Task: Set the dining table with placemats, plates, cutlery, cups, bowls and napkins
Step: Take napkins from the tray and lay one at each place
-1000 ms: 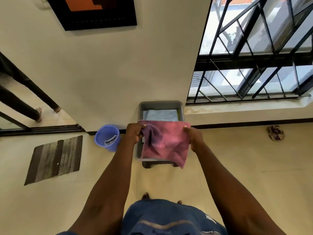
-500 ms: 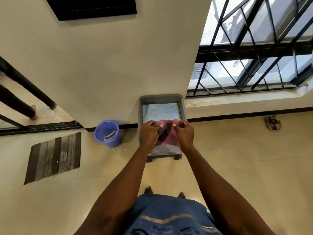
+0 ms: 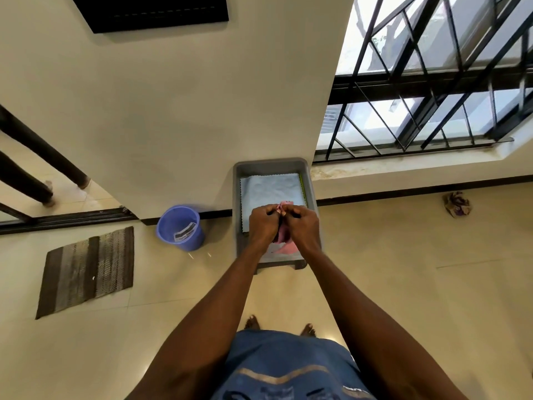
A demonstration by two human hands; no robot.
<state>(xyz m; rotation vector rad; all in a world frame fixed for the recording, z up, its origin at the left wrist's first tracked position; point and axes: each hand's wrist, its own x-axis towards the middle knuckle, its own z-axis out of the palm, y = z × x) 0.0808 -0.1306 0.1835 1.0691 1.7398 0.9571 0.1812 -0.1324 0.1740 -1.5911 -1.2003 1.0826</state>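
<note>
A pink cloth napkin (image 3: 284, 246) hangs folded between my two hands above a grey tray (image 3: 238, 197) that stands on the floor against the wall. My left hand (image 3: 263, 225) and my right hand (image 3: 304, 226) are pressed close together, each pinching the napkin's top edge, so most of the cloth is hidden behind them. A light blue cloth (image 3: 271, 189) lies flat inside the tray under the napkin.
A blue bucket (image 3: 180, 228) stands on the floor left of the tray, and a striped brown mat (image 3: 86, 269) lies further left. A crumpled rag (image 3: 457, 204) sits by the right wall under the barred window (image 3: 432, 90). My bare feet (image 3: 252, 323) are on the tiled floor.
The napkin was spread wide between my hands; my hands have come together in front of me, folding it in half, and it now hangs narrow over the tray.
</note>
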